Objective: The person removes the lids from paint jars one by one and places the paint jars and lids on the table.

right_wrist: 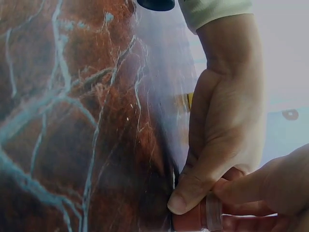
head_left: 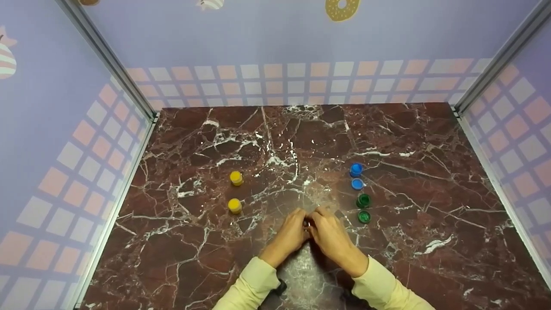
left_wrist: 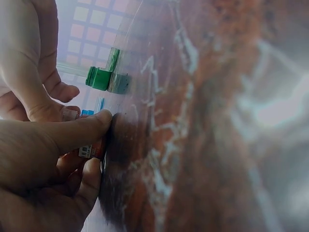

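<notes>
Close in front of the person, both hands meet on a small reddish paint jar (right_wrist: 189,221). The left hand (head_left: 287,236) grips the jar's body low at the tabletop, thumb along its side. With its fingertips, the right hand (head_left: 332,236) pinches the jar's pale, translucent rim end (right_wrist: 214,212). A printed label (left_wrist: 86,151) shows between the left fingers in the left wrist view. Fingers hide most of the jar in the head view.
Two yellow jars (head_left: 234,206) stand to the left. On the right, in a column, are an open blue jar (head_left: 356,169), a blue lid (head_left: 357,184), an open green jar (head_left: 363,200) and a green lid (head_left: 364,217). Patterned panels (head_left: 284,82) enclose the marbled tabletop (head_left: 193,258).
</notes>
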Demonstrator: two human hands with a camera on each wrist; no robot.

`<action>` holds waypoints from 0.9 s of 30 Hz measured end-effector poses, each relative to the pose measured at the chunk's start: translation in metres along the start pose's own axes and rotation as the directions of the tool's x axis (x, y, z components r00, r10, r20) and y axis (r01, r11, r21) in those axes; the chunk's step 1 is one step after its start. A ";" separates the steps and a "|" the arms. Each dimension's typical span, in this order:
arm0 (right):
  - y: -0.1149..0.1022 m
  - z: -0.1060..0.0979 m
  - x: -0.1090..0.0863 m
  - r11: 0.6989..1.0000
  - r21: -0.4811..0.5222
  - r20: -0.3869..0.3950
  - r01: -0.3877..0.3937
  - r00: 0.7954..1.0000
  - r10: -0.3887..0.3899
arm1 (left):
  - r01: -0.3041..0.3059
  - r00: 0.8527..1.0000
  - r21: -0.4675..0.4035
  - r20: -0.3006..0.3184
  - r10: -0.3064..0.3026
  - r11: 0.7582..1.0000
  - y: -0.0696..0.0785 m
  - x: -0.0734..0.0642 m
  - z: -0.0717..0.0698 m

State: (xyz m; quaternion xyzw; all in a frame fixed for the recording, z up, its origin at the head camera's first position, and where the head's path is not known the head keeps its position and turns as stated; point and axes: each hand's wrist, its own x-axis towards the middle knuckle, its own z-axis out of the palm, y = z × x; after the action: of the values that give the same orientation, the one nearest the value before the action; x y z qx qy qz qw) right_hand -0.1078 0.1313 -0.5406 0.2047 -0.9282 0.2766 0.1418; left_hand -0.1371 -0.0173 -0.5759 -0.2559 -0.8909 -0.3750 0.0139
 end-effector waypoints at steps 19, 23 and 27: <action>0.022 -0.014 0.002 0.955 0.090 0.168 0.282 0.941 -0.293 | 0.022 1.000 0.009 0.016 -0.023 1.000 0.004 0.000 -0.001; 0.024 -0.015 0.002 0.950 0.077 0.177 0.302 0.934 -0.311 | 0.024 1.000 0.012 0.014 -0.025 1.000 0.003 0.001 -0.001; 0.026 -0.014 0.001 0.953 0.074 0.173 0.293 0.938 -0.302 | 0.030 0.999 0.008 0.020 -0.030 1.000 0.003 0.000 -0.001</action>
State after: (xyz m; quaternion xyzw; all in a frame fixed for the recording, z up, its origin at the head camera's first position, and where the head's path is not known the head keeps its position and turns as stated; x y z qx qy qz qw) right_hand -0.1183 0.1585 -0.5409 0.3704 -0.8888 0.2539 0.0918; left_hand -0.1358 -0.0159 -0.5732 -0.2462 -0.8962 -0.3690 0.0001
